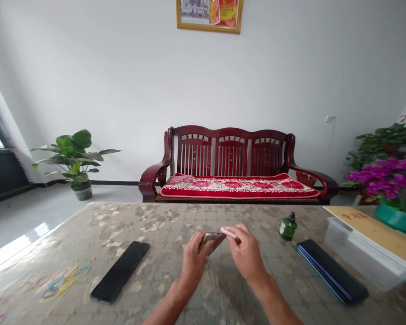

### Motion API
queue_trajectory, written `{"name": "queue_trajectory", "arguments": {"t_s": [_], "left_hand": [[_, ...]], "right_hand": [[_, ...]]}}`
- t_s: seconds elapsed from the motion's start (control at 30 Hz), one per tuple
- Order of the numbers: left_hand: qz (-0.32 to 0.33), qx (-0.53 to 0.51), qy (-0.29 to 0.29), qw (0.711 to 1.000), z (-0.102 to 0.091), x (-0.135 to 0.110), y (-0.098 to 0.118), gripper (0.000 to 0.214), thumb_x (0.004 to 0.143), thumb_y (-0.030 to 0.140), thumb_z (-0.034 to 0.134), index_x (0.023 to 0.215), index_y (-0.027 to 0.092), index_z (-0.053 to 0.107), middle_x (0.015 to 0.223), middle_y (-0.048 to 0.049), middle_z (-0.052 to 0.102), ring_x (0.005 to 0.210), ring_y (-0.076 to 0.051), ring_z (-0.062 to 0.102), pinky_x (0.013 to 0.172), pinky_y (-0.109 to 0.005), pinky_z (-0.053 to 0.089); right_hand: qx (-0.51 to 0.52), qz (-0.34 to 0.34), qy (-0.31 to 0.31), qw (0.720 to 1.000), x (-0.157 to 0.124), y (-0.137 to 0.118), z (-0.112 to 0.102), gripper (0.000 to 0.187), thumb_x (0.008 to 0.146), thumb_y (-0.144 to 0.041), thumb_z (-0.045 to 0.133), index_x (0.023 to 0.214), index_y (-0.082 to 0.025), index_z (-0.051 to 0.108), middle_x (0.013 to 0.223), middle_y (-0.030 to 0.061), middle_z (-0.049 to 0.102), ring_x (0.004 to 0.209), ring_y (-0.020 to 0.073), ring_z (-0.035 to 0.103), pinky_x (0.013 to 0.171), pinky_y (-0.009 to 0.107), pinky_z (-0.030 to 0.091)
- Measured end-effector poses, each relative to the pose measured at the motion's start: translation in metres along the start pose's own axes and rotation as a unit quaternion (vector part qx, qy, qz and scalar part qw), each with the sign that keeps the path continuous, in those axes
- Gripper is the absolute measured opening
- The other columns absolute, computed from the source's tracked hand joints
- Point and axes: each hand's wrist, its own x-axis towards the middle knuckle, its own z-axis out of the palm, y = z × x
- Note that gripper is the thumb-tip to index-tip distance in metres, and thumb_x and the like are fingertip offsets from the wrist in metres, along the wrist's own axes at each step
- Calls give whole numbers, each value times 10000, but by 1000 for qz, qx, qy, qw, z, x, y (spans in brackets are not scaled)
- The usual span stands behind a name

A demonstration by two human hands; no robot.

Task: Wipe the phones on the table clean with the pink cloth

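My left hand (pixel 193 261) is closed around a small silver phone (pixel 212 238), holding it tilted above the patterned table (pixel 155 225). My right hand (pixel 245 253) pinches a small pink object (pixel 228 233) against the phone's upper edge. A black phone (pixel 120 271) lies flat to the left. A dark stack of phones (pixel 332 270) lies to the right. A small green bottle (pixel 287 227) stands just beyond my right hand.
Coloured rubber bands (pixel 59 283) lie at the table's left. A clear plastic box (pixel 365 257) with a board on it sits at the right, by purple flowers (pixel 389 174). Behind the table are a red wooden bench (pixel 232 169) and a potted plant (pixel 75 162).
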Motion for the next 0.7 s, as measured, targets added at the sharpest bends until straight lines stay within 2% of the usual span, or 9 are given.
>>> {"name": "queue_trajectory", "arguments": {"t_s": [0.2,0.4,0.6,0.7], "left_hand": [[-51,-38,14,998,14,0,1,210,823,365,521,697,197,510,611,54,464,586,-127,431,554,-203,362],[-79,-73,22,994,23,1,1,255,831,419,527,719,190,526,611,51,462,582,-128,434,558,-205,384],[-88,-108,21,990,22,-1,-7,268,852,435,524,764,182,546,668,32,526,622,-133,481,597,-212,426],[-81,-82,11,993,14,-1,-11,246,820,419,560,744,186,548,627,44,514,591,-129,474,567,-205,409]], "right_hand": [[31,70,35,996,-5,15,5,221,886,-288,526,960,-210,719,863,53,664,722,161,610,642,243,496],[-45,48,42,997,-8,26,10,236,845,-171,486,903,-210,712,845,50,641,789,170,624,723,251,491],[-10,46,30,998,-11,20,20,182,850,-199,523,903,-202,697,822,42,636,712,162,615,649,243,491],[23,67,33,997,-12,18,25,161,843,-233,560,918,-193,697,817,40,641,708,164,612,639,246,494]]}}
